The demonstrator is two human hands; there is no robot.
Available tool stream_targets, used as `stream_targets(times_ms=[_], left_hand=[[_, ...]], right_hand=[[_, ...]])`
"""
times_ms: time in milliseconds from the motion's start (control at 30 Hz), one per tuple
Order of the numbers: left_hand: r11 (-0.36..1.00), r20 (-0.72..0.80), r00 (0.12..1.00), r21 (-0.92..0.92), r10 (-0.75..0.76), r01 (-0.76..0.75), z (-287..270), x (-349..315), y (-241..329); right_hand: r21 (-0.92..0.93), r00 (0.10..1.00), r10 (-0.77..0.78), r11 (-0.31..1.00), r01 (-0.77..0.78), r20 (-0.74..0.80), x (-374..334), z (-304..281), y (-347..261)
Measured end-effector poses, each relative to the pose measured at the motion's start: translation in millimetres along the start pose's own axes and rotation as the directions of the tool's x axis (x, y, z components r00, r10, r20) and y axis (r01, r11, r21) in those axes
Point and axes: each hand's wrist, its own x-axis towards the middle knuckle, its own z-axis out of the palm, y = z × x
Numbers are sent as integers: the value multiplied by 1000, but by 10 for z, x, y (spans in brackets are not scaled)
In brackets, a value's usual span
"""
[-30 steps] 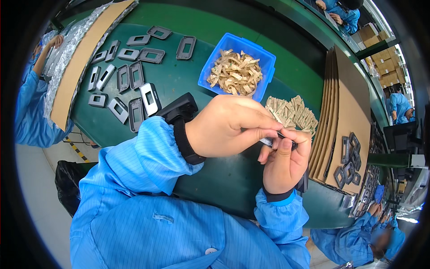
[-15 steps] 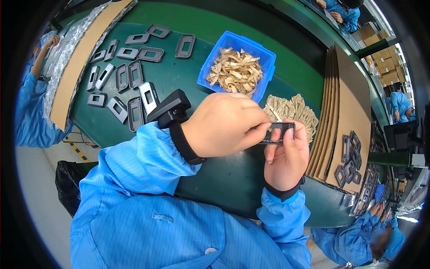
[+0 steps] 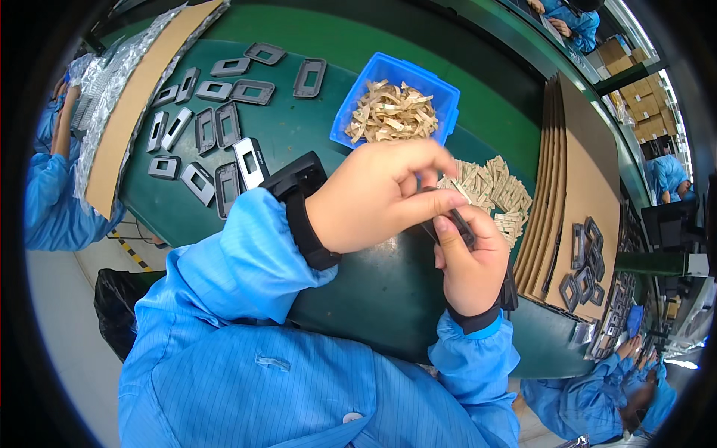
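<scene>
My right hand [image 3: 472,263] grips a small dark plastic frame [image 3: 464,230], tilted so its narrow edge shows, with the thumb along its near side. My left hand [image 3: 381,196] reaches across from the left, its thumb over the frame's upper end and its fingers curled behind. Whether a small strip is also pinched there is hidden. Just beyond both hands lies a spread of short beige paper-backed strips [image 3: 489,187]. A blue plastic bin [image 3: 450,97] filled with crumpled tan strips [image 3: 394,112] stands behind my left hand.
Several grey and silver rectangular frames [image 3: 255,92] lie on the green table [image 3: 314,127] at the left. Cardboard sheets [image 3: 586,172] stand at the right, with more dark frames [image 3: 588,261] on them. Cardboard and bubble wrap [image 3: 146,97] edge the left side. Co-workers in blue [image 3: 63,179] sit around.
The dark frame has turned from lying flat to edge-on in my right hand. My left index finger has lifted and arched, while its thumb has moved slightly right.
</scene>
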Motion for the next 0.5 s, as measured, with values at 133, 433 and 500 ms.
stream_targets(times_ms=[133, 433, 500], left_hand=[[995, 59, 998, -100, 30, -24, 39, 0, -167], [986, -73, 988, 108, 139, -131, 39, 3, -115], [801, -90, 897, 495, 433, -337, -9, 30, -120]], right_hand=[[334, 987, 90, 942, -42, -130, 47, -22, -26], [240, 991, -37, 968, 68, -131, 23, -12, 24], [221, 995, -60, 972, 76, -78, -3, -14, 25]])
